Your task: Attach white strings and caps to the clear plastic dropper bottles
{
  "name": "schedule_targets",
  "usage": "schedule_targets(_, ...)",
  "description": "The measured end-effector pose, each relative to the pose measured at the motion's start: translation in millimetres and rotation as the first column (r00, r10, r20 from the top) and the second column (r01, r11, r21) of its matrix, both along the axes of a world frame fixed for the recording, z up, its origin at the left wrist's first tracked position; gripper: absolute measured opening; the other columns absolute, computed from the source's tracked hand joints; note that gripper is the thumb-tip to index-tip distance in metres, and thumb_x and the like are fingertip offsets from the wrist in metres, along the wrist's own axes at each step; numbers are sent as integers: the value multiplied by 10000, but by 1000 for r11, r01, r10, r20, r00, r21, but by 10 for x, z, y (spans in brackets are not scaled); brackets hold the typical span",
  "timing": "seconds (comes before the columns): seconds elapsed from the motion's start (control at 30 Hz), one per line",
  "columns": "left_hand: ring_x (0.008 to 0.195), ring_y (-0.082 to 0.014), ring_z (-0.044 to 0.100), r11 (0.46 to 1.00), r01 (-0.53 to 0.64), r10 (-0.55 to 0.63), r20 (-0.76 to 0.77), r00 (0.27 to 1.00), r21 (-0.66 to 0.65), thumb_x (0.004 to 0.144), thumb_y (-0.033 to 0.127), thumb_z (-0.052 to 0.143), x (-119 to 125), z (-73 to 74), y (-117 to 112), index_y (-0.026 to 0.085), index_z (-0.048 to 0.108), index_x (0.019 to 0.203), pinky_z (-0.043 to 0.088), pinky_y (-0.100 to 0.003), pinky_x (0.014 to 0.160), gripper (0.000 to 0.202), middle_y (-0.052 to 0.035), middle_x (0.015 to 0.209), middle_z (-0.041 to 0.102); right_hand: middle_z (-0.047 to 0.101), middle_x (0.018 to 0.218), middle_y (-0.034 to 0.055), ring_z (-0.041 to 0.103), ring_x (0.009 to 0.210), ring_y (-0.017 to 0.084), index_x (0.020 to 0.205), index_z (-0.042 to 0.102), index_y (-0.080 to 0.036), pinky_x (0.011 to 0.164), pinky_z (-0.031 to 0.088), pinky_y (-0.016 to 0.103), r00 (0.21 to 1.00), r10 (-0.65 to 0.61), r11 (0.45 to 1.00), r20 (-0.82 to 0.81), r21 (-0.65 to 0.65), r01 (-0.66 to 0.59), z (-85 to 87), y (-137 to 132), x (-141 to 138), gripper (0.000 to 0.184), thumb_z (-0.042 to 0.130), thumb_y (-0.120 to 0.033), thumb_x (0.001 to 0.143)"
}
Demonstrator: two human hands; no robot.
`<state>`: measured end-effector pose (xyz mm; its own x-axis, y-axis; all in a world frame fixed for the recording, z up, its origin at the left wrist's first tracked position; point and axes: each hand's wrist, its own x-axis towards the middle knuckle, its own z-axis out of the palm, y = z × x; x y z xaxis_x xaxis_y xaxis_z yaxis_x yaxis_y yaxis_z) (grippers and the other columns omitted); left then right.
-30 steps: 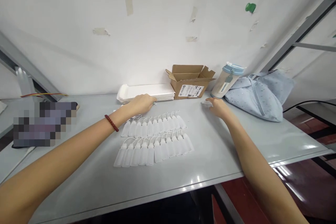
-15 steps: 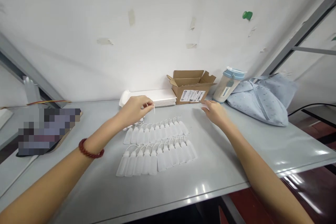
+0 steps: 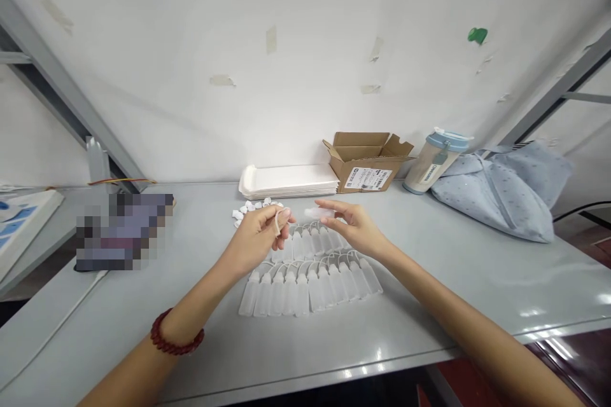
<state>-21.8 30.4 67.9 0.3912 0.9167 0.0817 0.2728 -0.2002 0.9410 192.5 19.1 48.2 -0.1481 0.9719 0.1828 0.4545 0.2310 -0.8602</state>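
My left hand (image 3: 255, 238) is closed in a pinch on a white bent tube (image 3: 277, 224), whose lower end is hidden by the fingers. Facing it, my right hand (image 3: 360, 226) grips a small translucent plastic bottle (image 3: 315, 212) lying sideways, its mouth end toward the left hand. The tube and bottle are apart. Below both hands, similar bottles with thin bent tubes lie in two rows on the table, a front row (image 3: 289, 296) and a back row (image 3: 312, 243) partly covered by the hands. Small white caps (image 3: 248, 206) sit in a pile behind my left hand.
Against the wall stand a stack of white flat packs (image 3: 291, 181), an open cardboard box (image 3: 367, 168) and a tumbler (image 3: 434, 162). A blue cloth bag (image 3: 496, 200) lies at the right. At the left is a pixelated device (image 3: 126, 232) with a white cable.
The right hand has come from beside the box toward the left hand, bringing a bottle. The left hand has lowered with the tube. The view has shifted left.
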Motion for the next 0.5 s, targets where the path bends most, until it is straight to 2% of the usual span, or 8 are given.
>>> schedule_targets(0.13,466,-92,472,987,33,-25,52,998,-160,862,514,482,22,-23,-27,164,575,747,427,-242,499,380,34,572,492,688,1127,74,646,961,215,1130,663,-204,888,479,393,989,113,993,-93,-6,-114,27,24,-131,341,610,-356,830)
schedule_targets(0.3,484,-87,486,956,55,-23,112,993,-288,848,533,514,54,-78,-55,146,576,724,419,-236,507,411,22,578,515,689,1104,76,619,1001,215,1070,661,-178,896,461,375,988,146,988,-53,50,-144,-31,-62,-197,281,615,-319,831)
schedule_targets(0.4,505,-94,512,958,34,2,126,992,-285,810,511,580,88,-94,-89,155,563,739,432,-239,510,363,21,611,542,690,1072,65,617,979,206,1058,648,-187,865,469,357,990,137,988,-29,77,-135,-54,-159,-172,251,583,-317,853)
schedule_targets(0.5,538,-108,540,977,-45,81,169,982,-207,744,437,677,106,-109,-111,171,565,789,455,-244,533,292,30,615,566,688,1061,63,627,939,199,1078,632,-203,823,480,347,995,103,991,-6,80,-103,-51,-242,-163,256,568,-324,861)
